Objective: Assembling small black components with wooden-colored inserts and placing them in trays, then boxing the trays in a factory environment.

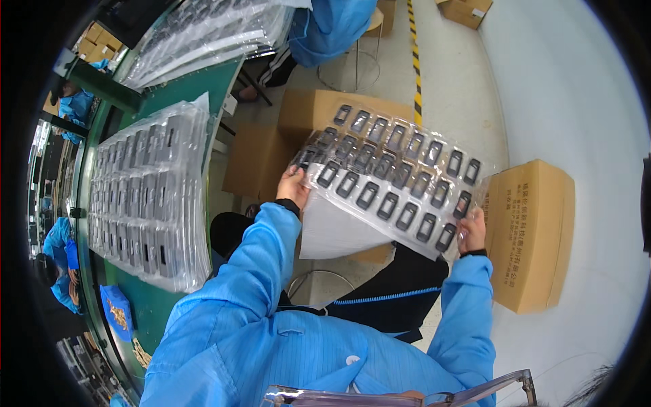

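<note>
My left hand (pixel 293 186) and my right hand (pixel 473 230) hold a clear plastic blister tray (pixel 366 218) by opposite ends. Rows of small dark oblong frames (pixel 388 205) with open centres sit in its pockets. The tray slants, its left end farther from me than its right. Fingers of both hands close on the plastic rim. Under the tray's near edge shows a white sheet (pixel 332 234), partly covered. Behind the left hand stands a cardboard box (pixel 254 163), partly hidden by the tray.
On the green workbench (pixel 220 78) to the left lie plastic trays of dark parts (pixel 163 197). A blue bin (pixel 116 312) with small tan pieces is nearer. A taped carton (pixel 532 237) stands by the right wall. Beyond, another person in blue (pixel 332 30) is near a stool (pixel 357 64).
</note>
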Tool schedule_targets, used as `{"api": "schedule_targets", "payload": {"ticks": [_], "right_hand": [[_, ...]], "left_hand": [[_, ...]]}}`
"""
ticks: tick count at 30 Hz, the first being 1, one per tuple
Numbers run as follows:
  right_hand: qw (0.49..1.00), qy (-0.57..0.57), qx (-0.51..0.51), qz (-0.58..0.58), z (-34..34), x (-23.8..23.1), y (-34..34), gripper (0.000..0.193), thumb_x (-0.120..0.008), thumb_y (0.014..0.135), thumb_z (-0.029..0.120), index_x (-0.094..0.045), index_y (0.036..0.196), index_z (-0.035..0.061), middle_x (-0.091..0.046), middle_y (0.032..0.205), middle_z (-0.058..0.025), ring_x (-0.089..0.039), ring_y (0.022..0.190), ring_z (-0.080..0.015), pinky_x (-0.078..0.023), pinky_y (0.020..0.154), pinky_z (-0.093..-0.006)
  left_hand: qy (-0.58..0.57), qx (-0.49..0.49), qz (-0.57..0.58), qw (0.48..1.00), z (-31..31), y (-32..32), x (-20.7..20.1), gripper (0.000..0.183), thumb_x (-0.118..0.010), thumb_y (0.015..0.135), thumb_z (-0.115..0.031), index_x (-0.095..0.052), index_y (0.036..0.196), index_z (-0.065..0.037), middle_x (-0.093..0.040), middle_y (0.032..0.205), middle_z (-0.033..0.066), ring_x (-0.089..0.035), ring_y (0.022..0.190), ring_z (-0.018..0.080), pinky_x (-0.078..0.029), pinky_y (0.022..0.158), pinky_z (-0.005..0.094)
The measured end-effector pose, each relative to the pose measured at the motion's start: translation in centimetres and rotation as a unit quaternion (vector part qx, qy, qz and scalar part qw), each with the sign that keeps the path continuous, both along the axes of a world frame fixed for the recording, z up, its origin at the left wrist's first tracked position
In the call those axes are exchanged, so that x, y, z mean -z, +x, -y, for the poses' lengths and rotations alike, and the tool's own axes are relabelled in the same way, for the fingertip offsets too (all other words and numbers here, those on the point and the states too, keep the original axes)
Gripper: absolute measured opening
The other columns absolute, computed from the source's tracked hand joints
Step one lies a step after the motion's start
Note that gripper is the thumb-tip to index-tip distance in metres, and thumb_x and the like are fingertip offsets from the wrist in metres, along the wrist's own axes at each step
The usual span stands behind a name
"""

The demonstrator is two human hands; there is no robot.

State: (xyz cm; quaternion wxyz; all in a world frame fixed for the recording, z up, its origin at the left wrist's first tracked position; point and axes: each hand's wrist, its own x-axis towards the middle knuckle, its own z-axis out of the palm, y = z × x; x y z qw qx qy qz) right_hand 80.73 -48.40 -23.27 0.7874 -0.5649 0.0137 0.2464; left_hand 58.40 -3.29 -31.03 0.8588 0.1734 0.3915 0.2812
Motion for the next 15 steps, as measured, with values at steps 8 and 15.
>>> {"api": "schedule_targets", "payload": {"ticks": [8, 15], "right_hand": [[0.997, 0.043, -0.052, -0.026, -5.8, 1.6, 7.0, 0.039, -0.05, 0.077, -0.008, -0.045, 0.105, 0.0177, -0.055, 0.109, -0.0041, -0.053, 0.068, -0.0111, -0.046, 0.059, -0.0225], [0.995, 0.075, -0.059, -0.021, -7.5, 0.1, 7.5, 0.04, -0.051, 0.078, -0.007, -0.045, 0.109, 0.0173, -0.059, 0.127, -0.0095, -0.058, 0.074, -0.0123, -0.047, 0.061, -0.0211]], "left_hand": [[0.091, -0.006, 0.06, 0.994, -2.2, 0.8, -3.8, 0.032, -0.054, 0.095, 0.0, -0.051, 0.126, -0.008, -0.058, 0.123, 0.0077, -0.059, 0.115, 0.0239, -0.05, 0.1, 0.0443], [0.101, -0.024, 0.081, 0.991, -2.3, 0.5, -5.5, 0.03, -0.054, 0.094, 0.0, -0.054, 0.12, -0.013, -0.06, 0.121, 0.0071, -0.056, 0.118, 0.0285, -0.043, 0.102, 0.058]]}}
